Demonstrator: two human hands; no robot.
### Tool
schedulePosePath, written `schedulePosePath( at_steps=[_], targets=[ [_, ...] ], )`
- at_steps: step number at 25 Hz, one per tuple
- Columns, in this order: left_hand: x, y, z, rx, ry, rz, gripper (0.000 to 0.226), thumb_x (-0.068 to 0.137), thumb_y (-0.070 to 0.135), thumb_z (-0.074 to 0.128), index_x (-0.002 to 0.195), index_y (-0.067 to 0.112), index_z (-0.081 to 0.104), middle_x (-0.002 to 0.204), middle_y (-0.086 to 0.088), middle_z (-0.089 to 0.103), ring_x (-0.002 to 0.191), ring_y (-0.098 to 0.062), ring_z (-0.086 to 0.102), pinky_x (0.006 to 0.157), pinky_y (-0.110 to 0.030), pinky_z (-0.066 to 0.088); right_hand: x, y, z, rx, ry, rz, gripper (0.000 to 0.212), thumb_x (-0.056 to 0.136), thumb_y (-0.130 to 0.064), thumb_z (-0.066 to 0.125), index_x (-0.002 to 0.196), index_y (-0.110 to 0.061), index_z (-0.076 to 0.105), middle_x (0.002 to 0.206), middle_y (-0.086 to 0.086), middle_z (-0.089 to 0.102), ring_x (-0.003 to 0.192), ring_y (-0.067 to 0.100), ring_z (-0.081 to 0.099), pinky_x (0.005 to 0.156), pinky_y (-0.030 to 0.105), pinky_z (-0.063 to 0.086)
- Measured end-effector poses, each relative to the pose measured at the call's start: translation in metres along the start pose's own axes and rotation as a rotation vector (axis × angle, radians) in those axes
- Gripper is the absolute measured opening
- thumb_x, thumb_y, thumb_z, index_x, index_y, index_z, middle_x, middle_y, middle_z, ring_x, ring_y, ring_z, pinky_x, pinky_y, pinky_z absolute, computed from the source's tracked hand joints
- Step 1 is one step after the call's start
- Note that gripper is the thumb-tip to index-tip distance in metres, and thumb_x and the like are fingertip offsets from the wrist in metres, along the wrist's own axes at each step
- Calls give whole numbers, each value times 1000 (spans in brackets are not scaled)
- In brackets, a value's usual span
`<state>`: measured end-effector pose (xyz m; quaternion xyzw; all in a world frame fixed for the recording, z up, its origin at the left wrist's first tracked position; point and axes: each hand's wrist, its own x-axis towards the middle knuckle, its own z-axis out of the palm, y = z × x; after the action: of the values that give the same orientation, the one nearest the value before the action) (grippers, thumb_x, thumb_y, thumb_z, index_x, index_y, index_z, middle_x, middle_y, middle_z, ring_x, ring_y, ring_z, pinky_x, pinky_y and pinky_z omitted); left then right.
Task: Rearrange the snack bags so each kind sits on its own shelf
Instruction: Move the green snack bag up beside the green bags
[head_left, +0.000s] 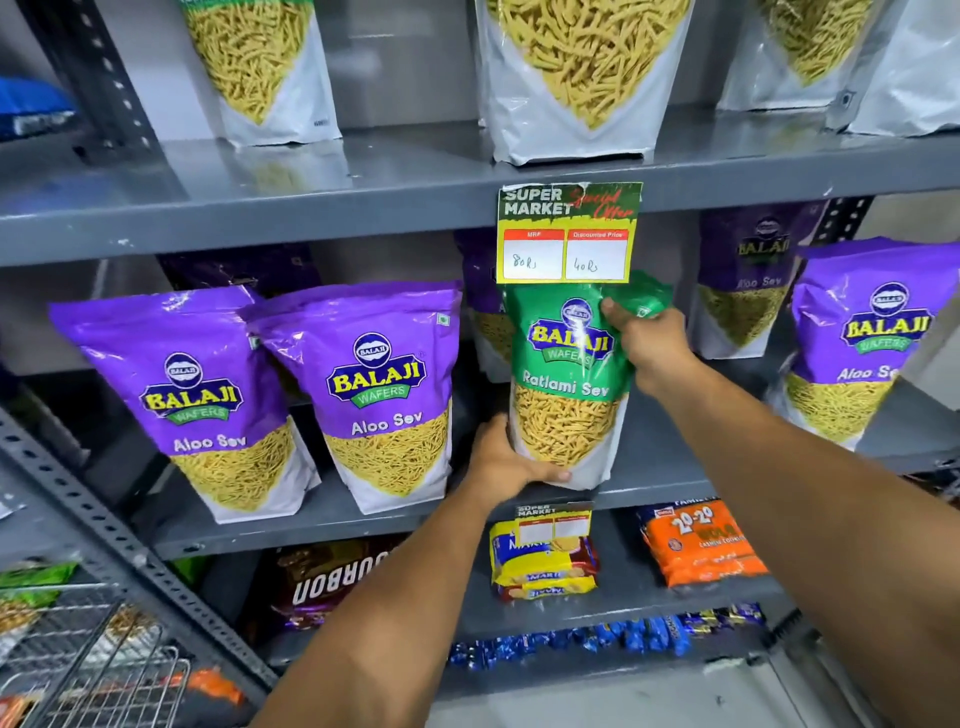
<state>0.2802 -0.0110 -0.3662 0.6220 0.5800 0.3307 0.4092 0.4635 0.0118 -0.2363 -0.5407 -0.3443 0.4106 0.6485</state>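
A green Ratlami Sev bag (569, 384) stands upright on the middle shelf (332, 525), among purple Aloo Sev bags (387, 395). My left hand (501, 462) grips the green bag's lower left corner. My right hand (652, 345) pinches its crumpled top right corner. Two purple bags stand to the left, one (862, 343) at the right, and more sit in the shadow behind. On the upper shelf (363, 176) stand several white-bottomed sev bags (584, 73); their tops are cut off by the frame.
A yellow-green price tag (569, 234) hangs from the upper shelf's edge just above the green bag. The lower shelf holds Bourbon packs (322, 582), a yellow Marie pack (545, 566) and an orange 20-20 pack (701, 545). A wire basket (93, 670) sits at bottom left.
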Motion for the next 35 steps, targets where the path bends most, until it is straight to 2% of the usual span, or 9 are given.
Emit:
schedulePosePath(
  at_steps=[5, 8, 13, 18, 22, 25, 29, 32, 35],
  targets=[
    [-44, 19, 21, -111, -81, -42, 89, 23, 46, 94, 96, 27, 48, 101, 8, 63, 93, -8, 63, 71, -26, 53, -15, -13, -44, -73, 104, 30, 16, 78, -20, 75, 72, -15, 61, 72, -1, 68, 48, 7, 66, 43, 21, 51],
    [-87, 32, 39, -138, -66, -52, 89, 23, 45, 95, 96, 24, 49, 102, 5, 66, 94, -14, 65, 78, -36, 57, -41, -26, -74, -92, 101, 55, 18, 77, -20, 75, 74, -15, 59, 74, 1, 68, 46, 6, 67, 38, 20, 50],
    [-157, 51, 60, -173, -14, -37, 90, 21, 49, 94, 96, 25, 51, 100, 5, 68, 93, -14, 66, 81, -42, 58, -84, -48, -114, -148, 79, 33, 22, 74, -23, 78, 75, -15, 58, 84, 6, 72, 65, 17, 70, 65, 35, 58],
    [-215, 74, 61, -171, 65, 22, 89, 21, 53, 93, 95, 26, 51, 100, 4, 68, 92, -15, 66, 80, -45, 58, -131, -83, -131, -134, -2, 31, 33, 73, -23, 78, 96, -9, 59, 94, 11, 73, 74, 24, 73, 70, 44, 61],
    [-243, 99, 30, -150, 152, 114, 85, 20, 59, 91, 90, 34, 50, 97, 11, 68, 88, -7, 66, 75, -36, 58, -164, -126, -113, -76, -112, -126, 10, 76, -16, 75, 80, -16, 65, 96, 9, 75, 67, 15, 73, 59, 31, 60],
    [-254, 127, -9, -146, 269, 197, 88, 16, 65, 88, 90, 35, 50, 95, 15, 68, 86, -2, 66, 71, -27, 55, -183, -176, -84, -59, -199, -215, 13, 75, -16, 76, 77, -17, 63, 83, 0, 74, 66, 12, 72, 60, 30, 59],
    [-248, 167, -72, -167, 422, 296, 87, 18, 60, 91, 91, 32, 53, 96, 10, 71, 86, -6, 69, 77, -31, 57, -196, -244, -31, -31, -286, -324, 20, 74, -20, 78, 72, -18, 57, 77, 0, 73, 63, 13, 72, 57, 32, 60],
    [-233, 191, -119, -140, 522, 377, 85, 17, 62, 89, 88, 34, 51, 92, 14, 69, 78, 9, 65, 65, -13, 50, -194, -282, 12, -6, -338, -365, 29, 74, -23, 78, 81, -9, 54, 81, 9, 74, 66, 21, 73, 61, 40, 62],
    [-208, 205, -165, -118, 579, 421, 83, 19, 58, 90, 89, 33, 52, 93, 14, 68, 80, 6, 66, 68, -15, 51, -189, -307, 59, 9, -363, -395, 58, 71, -30, 79, 111, -1, 47, 98, 16, 70, 77, 29, 72, 72, 48, 61]
  ],
)
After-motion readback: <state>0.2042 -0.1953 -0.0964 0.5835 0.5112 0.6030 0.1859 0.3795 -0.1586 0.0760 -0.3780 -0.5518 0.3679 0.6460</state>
